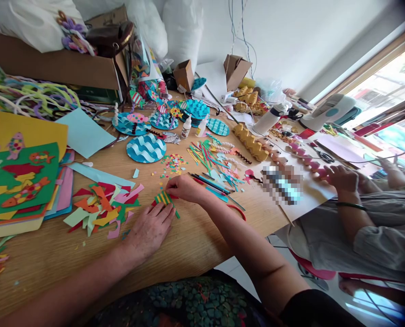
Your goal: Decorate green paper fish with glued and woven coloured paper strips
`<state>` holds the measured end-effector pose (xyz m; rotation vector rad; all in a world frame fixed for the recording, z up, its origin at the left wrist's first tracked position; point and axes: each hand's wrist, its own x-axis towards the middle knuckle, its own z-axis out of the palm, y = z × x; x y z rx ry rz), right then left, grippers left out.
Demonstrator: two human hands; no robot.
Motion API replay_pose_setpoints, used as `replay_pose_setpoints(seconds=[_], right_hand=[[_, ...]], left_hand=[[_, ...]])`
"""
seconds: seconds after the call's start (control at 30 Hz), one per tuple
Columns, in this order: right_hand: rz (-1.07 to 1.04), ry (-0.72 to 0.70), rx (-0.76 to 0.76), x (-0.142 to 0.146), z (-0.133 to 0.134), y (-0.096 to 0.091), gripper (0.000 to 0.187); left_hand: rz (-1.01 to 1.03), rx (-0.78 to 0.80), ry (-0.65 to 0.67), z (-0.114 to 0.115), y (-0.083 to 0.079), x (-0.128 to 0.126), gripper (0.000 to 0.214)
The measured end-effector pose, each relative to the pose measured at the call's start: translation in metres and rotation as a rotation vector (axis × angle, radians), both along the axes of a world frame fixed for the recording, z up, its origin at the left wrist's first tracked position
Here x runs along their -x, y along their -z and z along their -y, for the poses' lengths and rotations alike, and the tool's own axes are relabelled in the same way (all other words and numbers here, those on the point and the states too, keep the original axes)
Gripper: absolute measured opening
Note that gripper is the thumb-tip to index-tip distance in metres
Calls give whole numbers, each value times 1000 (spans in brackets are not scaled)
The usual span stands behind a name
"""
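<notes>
Here's my left hand [151, 227], laid out flat, fingers extended, the tips down on a small green-and-yellow striped piece [163, 197] on the table [69, 254], right in front of me. My right hand [182, 187] is curled narrow at the piece's upper right side, and its fingertips are turned away, so I can't tell whether they pinch anything. Bits of red peek out at the piece's edges, but my fingers cover its lower part, and its full outline is lost. One thin green strip [177, 214] pokes out just below.

Over to the left, the coloured scraps [100, 209] overlap so heavily that single shapes blur together, and the green sheet [25, 161] with its paper fish lies on a stack cut off by the frame. Past my right wrist, dark pencil-like sticks [211, 182] bunch up, and a red-orange loop [238, 211] shows only in part. Further right, a pixelated patch [282, 184] hides whatever sits there, near another person's hand [343, 177]. The two small bottles [186, 127] carry labels too small to read.
</notes>
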<state>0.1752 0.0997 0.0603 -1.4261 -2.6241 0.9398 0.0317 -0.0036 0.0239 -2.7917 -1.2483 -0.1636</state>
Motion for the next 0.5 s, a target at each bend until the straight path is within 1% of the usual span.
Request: replay_pose_setpoints(seconds=[0.13, 0.27, 0.33, 0.5], right_hand=[[34, -47, 17, 0, 1, 1, 16], [52, 14, -26, 2, 0, -1, 19], [44, 22, -40, 1, 1, -2, 20], [69, -50, -18, 1, 3, 1, 18]], left_hand=[[17, -19, 2, 0, 2, 0, 29], [39, -26, -3, 1, 6, 0, 30], [46, -21, -10, 2, 8, 1, 31], [39, 1, -17, 4, 9, 1, 32]])
